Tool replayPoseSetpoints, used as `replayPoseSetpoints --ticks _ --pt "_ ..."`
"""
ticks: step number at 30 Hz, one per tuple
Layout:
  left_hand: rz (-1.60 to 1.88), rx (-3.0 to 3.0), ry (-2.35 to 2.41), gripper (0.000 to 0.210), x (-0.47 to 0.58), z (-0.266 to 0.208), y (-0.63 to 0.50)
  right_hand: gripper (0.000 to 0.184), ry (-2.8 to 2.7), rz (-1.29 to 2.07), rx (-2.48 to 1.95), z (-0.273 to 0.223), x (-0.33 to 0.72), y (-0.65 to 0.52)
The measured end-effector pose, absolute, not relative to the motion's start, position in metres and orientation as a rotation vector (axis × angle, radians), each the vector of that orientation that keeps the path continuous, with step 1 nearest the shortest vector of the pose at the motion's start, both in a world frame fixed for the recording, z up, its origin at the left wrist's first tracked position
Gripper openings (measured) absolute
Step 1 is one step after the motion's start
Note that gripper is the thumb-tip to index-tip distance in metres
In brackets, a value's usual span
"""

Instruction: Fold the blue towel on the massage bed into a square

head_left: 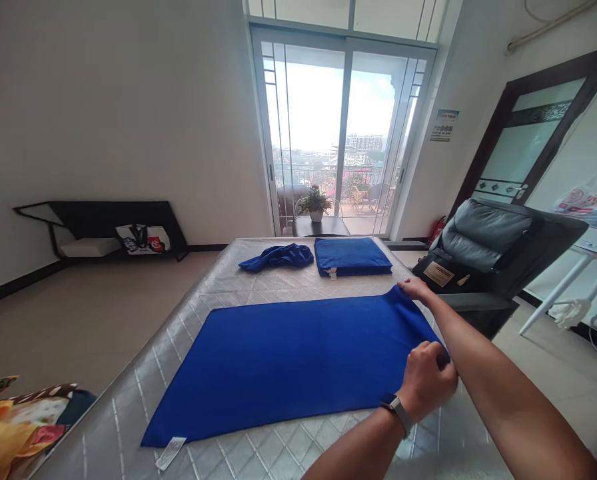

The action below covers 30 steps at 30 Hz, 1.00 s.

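A blue towel lies spread flat across the mattress, with a white label on its near left corner. My left hand, with a watch on the wrist, is closed in a fist on the towel's near right corner. Farther off, my right hand pinches the far right corner. Between my hands the towel's right edge is lifted a little off the mattress. Beyond it sit a folded stack of blue towels and, to the left, a crumpled blue towel.
A black recliner stands close to the mattress on the right. Colourful cloths are piled at the lower left. Past the far end, a potted plant stands on a small table before the sliding glass door.
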<state>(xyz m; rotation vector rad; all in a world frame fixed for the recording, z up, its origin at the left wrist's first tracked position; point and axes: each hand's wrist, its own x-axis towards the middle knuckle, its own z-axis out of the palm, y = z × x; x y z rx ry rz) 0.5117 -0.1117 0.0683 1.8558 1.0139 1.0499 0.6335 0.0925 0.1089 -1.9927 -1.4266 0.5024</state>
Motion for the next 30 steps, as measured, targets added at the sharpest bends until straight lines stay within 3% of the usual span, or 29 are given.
replayPoseSetpoints --ticks 7,14,23,30 --pt "1.066 1.66 1.001 0.012 0.418 0.106 -0.138 0.01 -1.411 0.927 -1.603 0.165 0.563 0.078" --pt "1.184 1.375 1.335 0.017 0.241 0.094 -0.18 0.011 -1.616 1.309 -1.081 0.173 0.42 0.079" --pt "1.423 0.978 1.978 0.029 0.095 0.057 -0.232 0.016 -2.151 0.67 -0.899 0.123 0.197 0.075" --pt "0.903 1.338 2.704 0.022 0.055 0.033 -0.237 0.019 -2.36 0.65 -0.969 0.066 0.117 0.07"
